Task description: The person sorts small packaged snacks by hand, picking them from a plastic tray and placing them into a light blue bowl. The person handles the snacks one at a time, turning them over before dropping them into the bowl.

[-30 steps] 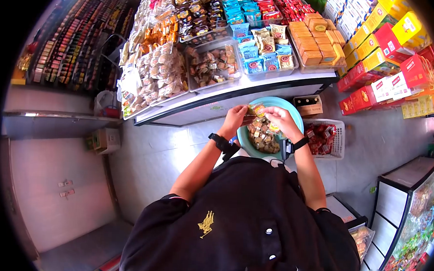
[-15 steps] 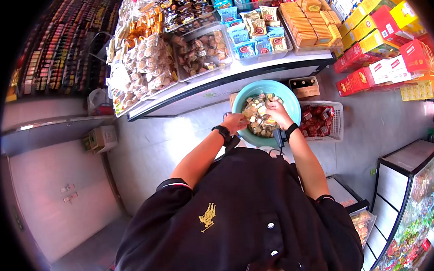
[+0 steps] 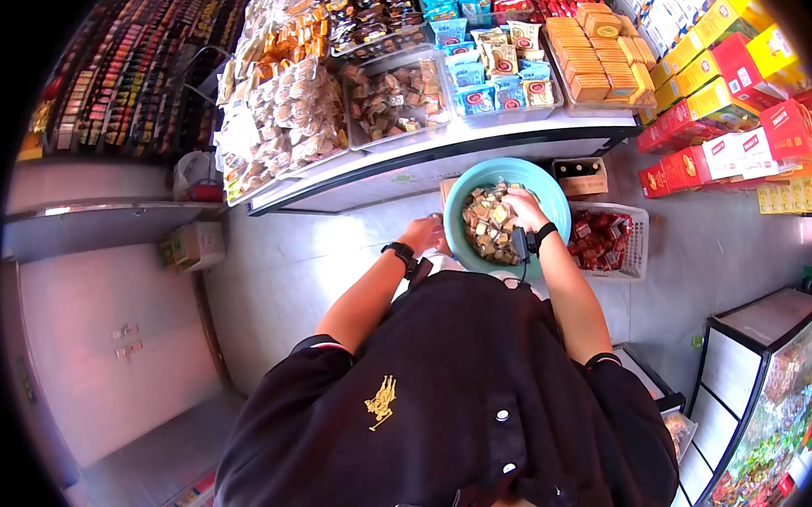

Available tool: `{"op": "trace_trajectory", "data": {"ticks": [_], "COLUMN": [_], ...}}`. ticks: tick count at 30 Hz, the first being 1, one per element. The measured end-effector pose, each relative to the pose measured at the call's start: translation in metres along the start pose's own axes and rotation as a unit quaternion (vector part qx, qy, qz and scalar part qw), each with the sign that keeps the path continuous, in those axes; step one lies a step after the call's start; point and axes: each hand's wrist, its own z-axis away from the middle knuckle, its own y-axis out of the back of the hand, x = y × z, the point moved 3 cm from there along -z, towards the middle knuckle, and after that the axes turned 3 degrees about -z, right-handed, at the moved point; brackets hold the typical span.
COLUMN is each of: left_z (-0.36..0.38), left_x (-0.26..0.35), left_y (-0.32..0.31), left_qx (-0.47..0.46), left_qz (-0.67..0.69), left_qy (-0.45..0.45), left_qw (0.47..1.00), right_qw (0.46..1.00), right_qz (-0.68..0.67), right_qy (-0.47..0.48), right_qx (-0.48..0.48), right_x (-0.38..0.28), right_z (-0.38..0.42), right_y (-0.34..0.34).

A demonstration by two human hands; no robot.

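Note:
A round turquoise basin (image 3: 452,210) holds a pile of small wrapped snacks (image 3: 490,228) in clear and golden packets. My right hand (image 3: 523,207) is inside the basin, its fingers bent down onto the packets at the upper right of the pile; what they grip is hidden. Just outside the basin's left rim, my left hand (image 3: 424,235) has curled fingers, and I cannot make out what is in them. A black watch is on my left wrist, and a black band with a small dark device is on my right.
Behind the basin, a display counter (image 3: 364,177) carries trays of packaged snacks. A small carton with bottles (image 3: 580,177) and a white basket (image 3: 640,246) of red packets stand right of it. Red and yellow boxes (image 3: 700,167) are stacked at right; a shelving unit (image 3: 728,358) stands lower right.
My left hand has moved left, from over the packets to outside the basin rim. My right hand stays in the pile. The whole view has shifted slightly.

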Motion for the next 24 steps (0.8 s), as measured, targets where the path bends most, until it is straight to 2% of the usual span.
{"op": "trace_trajectory", "data": {"ticks": [1, 4, 5, 7, 11, 15, 19, 24], "left_z": [0.018, 0.045, 0.044, 0.043, 0.035, 0.036, 0.008, -0.039], "left_x": [0.015, 0.047, 0.050, 0.053, 0.069, 0.110, 0.148, 0.197], "left_y": [-0.006, -0.014, -0.011, -0.006, 0.005, 0.018, 0.062, 0.130], "left_qx": [0.048, 0.114, 0.119, 0.129, 0.199, 0.226, 0.250, 0.265], "left_qz": [0.121, 0.112, 0.117, 0.131, 0.154, 0.129, 0.073, 0.071], "left_qy": [0.075, 0.092, 0.086, 0.078, 0.011, -0.048, -0.148, -0.240], "left_qw": [0.989, 0.983, 0.982, 0.980, 0.968, 0.964, 0.954, 0.931], "right_qw": [0.999, 0.995, 0.997, 0.999, 0.997, 0.993, 0.984, 0.977], "right_qz": [0.038, 0.056, 0.011, 0.000, 0.038, 0.090, 0.112, 0.146], "right_qy": [-0.014, -0.080, -0.057, -0.041, -0.023, 0.005, 0.101, 0.116], "right_qx": [0.004, -0.027, -0.053, -0.015, -0.056, -0.078, -0.100, -0.102], "right_x": [-0.004, 0.028, 0.036, 0.015, -0.032, -0.070, -0.106, -0.142], "right_z": [0.002, -0.036, -0.047, -0.027, -0.014, -0.032, -0.062, -0.124], "right_y": [-0.002, 0.016, 0.019, 0.001, -0.035, -0.082, -0.135, -0.197]}}
